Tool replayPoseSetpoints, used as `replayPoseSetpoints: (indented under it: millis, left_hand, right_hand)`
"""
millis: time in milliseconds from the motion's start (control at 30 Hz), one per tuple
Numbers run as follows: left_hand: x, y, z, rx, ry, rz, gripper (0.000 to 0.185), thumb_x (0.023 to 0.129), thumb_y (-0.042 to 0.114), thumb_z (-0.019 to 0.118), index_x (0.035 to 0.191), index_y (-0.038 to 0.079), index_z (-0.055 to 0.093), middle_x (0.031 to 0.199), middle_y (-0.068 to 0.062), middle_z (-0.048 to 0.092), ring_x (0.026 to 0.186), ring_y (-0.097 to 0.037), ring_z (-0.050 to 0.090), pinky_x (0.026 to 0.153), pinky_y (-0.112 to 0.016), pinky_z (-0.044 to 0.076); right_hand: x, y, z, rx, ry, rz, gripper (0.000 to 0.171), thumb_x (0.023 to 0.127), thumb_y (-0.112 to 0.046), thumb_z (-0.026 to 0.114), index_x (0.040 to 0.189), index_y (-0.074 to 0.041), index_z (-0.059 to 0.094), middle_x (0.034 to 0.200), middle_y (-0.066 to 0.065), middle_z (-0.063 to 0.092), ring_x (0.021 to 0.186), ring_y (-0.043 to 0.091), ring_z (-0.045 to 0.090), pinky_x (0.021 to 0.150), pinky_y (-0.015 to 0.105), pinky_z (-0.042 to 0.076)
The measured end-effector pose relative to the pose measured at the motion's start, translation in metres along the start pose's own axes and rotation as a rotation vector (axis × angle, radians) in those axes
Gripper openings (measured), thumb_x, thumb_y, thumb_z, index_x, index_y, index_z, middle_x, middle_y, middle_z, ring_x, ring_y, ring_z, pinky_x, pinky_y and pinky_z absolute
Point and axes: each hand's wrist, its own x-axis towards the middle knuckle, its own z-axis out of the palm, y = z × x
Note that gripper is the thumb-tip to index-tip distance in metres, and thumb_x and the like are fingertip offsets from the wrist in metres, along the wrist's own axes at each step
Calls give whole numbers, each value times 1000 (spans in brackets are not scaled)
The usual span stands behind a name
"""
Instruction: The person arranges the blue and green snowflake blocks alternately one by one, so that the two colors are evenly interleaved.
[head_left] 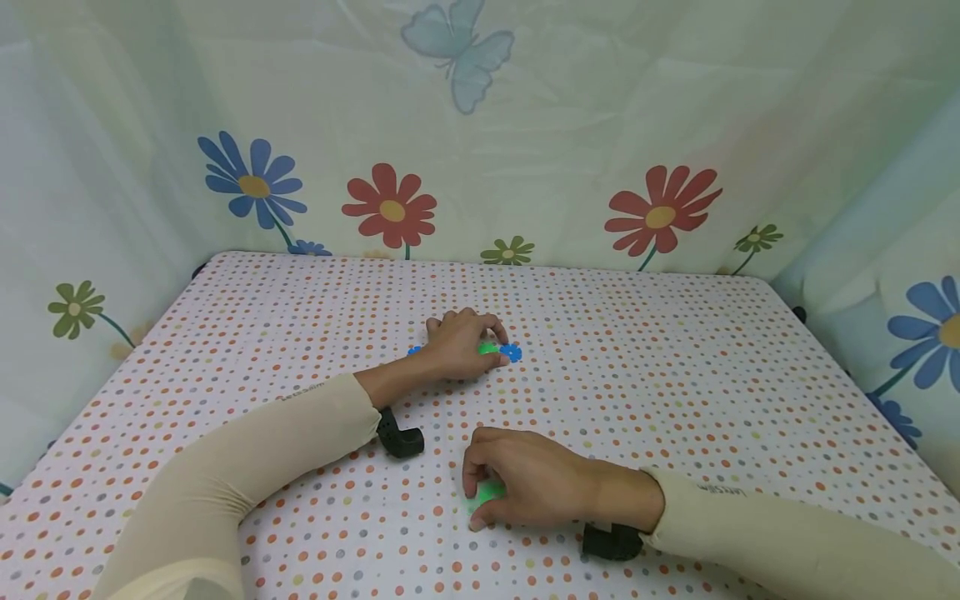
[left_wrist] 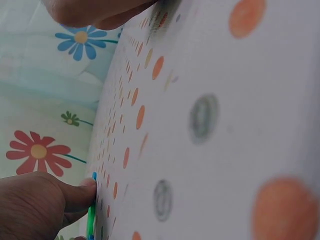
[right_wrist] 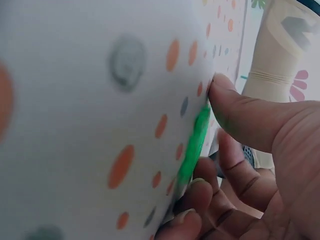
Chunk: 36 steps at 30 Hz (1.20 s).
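Note:
My left hand lies over a row of flat toy discs on the table. Its thumb and forefinger pinch the row at the right end, where a notched blue disc adjoins a green disc. Another bit of blue shows left of the hand; the middle of the row is hidden. Nearer the front, my right hand curls its fingers and thumb round a separate green disc. In the right wrist view this green disc lies against the tabletop between thumb and fingers.
A dotted cloth covers the table. Behind it hangs a curtain printed with flowers and a butterfly. Both forearms wear pale sleeves, and black wrist cameras sit below the left wrist and right wrist.

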Motion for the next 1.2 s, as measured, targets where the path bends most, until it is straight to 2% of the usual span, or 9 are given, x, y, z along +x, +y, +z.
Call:
replayPoseSetpoints:
  millis: [100, 200, 300, 467, 700, 800, 1067, 1200]
  left_hand:
    - [0, 0, 0, 3, 2, -2, 23, 89, 44, 71, 109, 32, 67, 111, -2, 59, 105, -26, 50, 86, -48, 28]
    - [1, 0, 1, 3, 2, -4, 23, 89, 44, 71, 108, 32, 67, 110, -1, 59, 105, -26, 50, 86, -47, 28]
    - [1, 1, 1, 2, 1, 3, 23, 89, 45, 70, 108, 32, 67, 110, -2, 59, 104, -26, 50, 86, -47, 28]
    - [1, -1, 0, 0, -4, 8, 24, 89, 44, 70, 109, 31, 67, 111, -2, 59, 105, -26, 50, 87, -48, 29]
    - [1, -2, 0, -18, -3, -2, 24, 88, 45, 71, 108, 32, 67, 111, -1, 59, 105, -25, 50, 87, -48, 29]
    - [1, -2, 0, -30, -5, -10, 24, 88, 45, 72, 108, 32, 67, 113, -1, 59, 106, -26, 50, 87, -48, 28]
    - [2, -2, 1, -31, -1, -22, 23, 87, 45, 73, 106, 33, 68, 114, -1, 59, 108, -26, 50, 85, -47, 28]
    - [3, -3, 1, -32, 2, -15, 23, 87, 45, 73, 105, 32, 68, 114, -1, 59, 108, -26, 51, 86, -48, 29]
  right_hand:
    - [-1, -1, 0, -5, -19, 12, 21, 81, -38, 80, 89, -31, 62, 89, -16, 52, 78, -1, 48, 75, 17, 45]
    - [-5, -1, -4, -13, -38, 41, 26, 81, -43, 80, 98, -32, 63, 93, -17, 52, 81, -1, 50, 77, 18, 46]
    - [-12, 0, -10, -28, -57, 65, 31, 79, -43, 81, 103, -31, 64, 95, -16, 53, 81, -1, 50, 72, 18, 45]
    - [-23, 6, -16, -33, -60, 65, 29, 79, -35, 83, 101, -28, 66, 94, -16, 54, 79, -1, 50, 72, 18, 45]
    - [-32, 14, -18, 7, -35, 111, 27, 79, -33, 83, 100, -29, 67, 96, -16, 55, 82, -1, 52, 73, 19, 46]
    - [-34, 18, -19, 22, -32, 122, 26, 78, -32, 84, 97, -28, 67, 91, -15, 54, 77, 1, 51, 69, 19, 45]
    - [-35, 20, -19, 31, -48, 112, 26, 79, -30, 83, 92, -29, 60, 90, -14, 53, 79, 2, 51, 71, 19, 45]
    - [-36, 20, -17, 32, -65, 101, 25, 80, -28, 82, 96, -30, 61, 91, -15, 52, 77, 0, 49, 70, 18, 45]
